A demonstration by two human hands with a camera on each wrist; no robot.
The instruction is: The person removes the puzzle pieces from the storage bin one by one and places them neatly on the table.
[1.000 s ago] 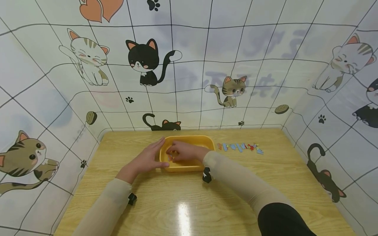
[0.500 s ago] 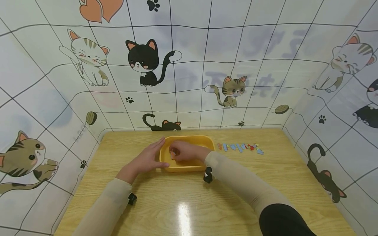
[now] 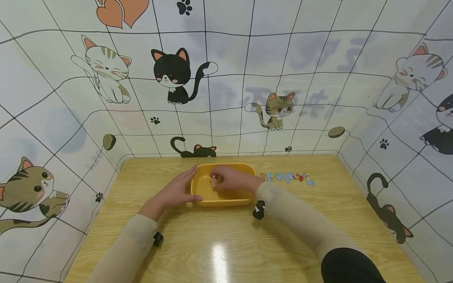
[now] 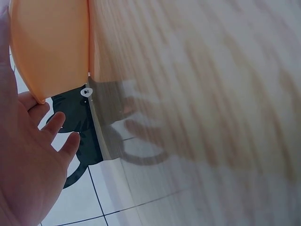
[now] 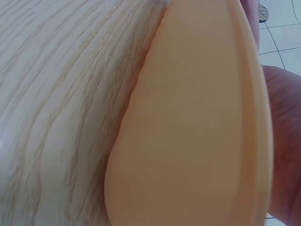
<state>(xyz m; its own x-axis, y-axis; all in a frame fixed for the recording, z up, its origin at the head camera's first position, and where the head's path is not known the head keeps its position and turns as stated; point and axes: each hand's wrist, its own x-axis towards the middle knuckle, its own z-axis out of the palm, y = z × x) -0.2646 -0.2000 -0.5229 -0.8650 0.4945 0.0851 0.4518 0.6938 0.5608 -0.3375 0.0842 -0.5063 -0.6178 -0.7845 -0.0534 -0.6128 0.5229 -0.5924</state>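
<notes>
A yellow plastic tray [image 3: 226, 203] stands toward the back of the table. My left hand [image 3: 177, 190] rests against its left end, thumb at the near rim and straight fingers along the end wall; the left wrist view shows those fingers spread beside the tray [image 4: 51, 47]. Inside the tray, my right hand [image 3: 233, 180] pinches a small flat pinkish-orange piece [image 3: 214, 182] between thumb and fingers. In the right wrist view the tray wall [image 5: 188, 117] hides the fingertips, and only part of the hand [image 5: 287, 141] shows behind it.
To the tray's right lies a row of several small flat pieces [image 3: 286, 177], mostly blue with some red and yellow. The wooden table [image 3: 198, 239] ends at a wall covering [image 3: 226, 94] printed with cartoon cats, which also stands along both sides.
My right hand has shifted to the right and slightly up within the tray, carrying the pinkish-orange piece. The left hand stays at the tray's end.
</notes>
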